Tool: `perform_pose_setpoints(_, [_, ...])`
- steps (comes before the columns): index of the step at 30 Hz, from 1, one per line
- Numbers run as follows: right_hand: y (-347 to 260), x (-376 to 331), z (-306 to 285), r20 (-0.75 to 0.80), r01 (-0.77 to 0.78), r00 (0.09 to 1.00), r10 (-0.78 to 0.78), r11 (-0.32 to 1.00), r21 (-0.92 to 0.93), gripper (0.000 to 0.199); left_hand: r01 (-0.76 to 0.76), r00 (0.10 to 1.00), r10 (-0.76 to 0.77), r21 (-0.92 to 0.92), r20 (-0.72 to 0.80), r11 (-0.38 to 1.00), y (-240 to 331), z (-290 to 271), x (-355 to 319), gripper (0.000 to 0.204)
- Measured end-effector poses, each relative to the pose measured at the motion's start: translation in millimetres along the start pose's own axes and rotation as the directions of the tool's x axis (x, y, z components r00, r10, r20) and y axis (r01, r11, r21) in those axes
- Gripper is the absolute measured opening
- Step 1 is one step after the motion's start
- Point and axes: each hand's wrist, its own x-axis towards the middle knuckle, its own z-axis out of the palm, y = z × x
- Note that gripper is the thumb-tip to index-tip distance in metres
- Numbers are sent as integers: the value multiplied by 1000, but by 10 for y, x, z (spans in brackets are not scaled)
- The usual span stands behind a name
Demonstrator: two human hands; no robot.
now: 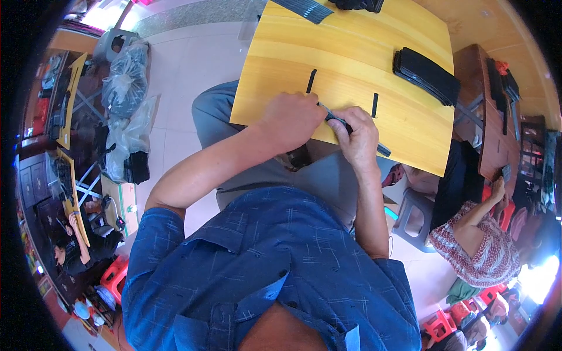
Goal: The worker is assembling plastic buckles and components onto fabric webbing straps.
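Taking the two hands as the centre of the dial, a narrow dark strip [331,116] lies across them at the near edge of the yellow wooden surface [351,55], slanting from ten o'clock toward four. The left hand [294,118], its forearm coming in from eight o'clock, has its fingers curled inward at the ten o'clock end of the strip; the back of the hand hides the grip, so I cannot tell how tightly they close. The right hand [359,137], reached from six o'clock, has its fingers drawn together on the strip, the thumb on the near side. A dark end [383,150] shows past the right hand at four o'clock; whether it belongs to the same piece I cannot tell. A short black strip [311,81] lies on the surface at eleven o'clock, close to the left hand, and another black piece [375,105] sits between two and three. Farther out at two o'clock is a stack of flat black pieces [427,76]. Near twelve, at the far side, lie a row of dark strips [303,8] and a black bundle [357,4]. Filled plastic bags [124,82] stand toward nine o'clock, and a person in patterned clothing [477,248] is at four.
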Motion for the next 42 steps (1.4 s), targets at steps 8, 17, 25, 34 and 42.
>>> perform_pose_setpoints(8, [23, 7, -20, 13, 23, 1000, -23, 1000, 15, 13, 60, 988, -72, 90, 137, 994, 1, -100, 72, 18])
perform_pose_setpoints(17, [54, 22, -67, 37, 23, 999, -24, 999, 24, 11, 89, 982, -120, 201, 147, 975, -269, -13, 100, 23])
perform_pose_setpoints(25, [98, -84, -162, 104, -63, 993, 58, 997, 48, 14, -41, 982, 11, -156, -186, 987, -735, -254, -248, 24])
perform_pose_setpoints(34, [-42, 18, -188, 147, -87, 986, 82, 996, 30, 18, -151, 968, 86, -276, -235, 949, -460, 215, -229, 32])
perform_pose_setpoints(42, [-14, 21, -159, 151, -106, 984, 93, 991, 80, 17, -173, 971, 118, -265, -210, 949, -509, 361, -253, 33])
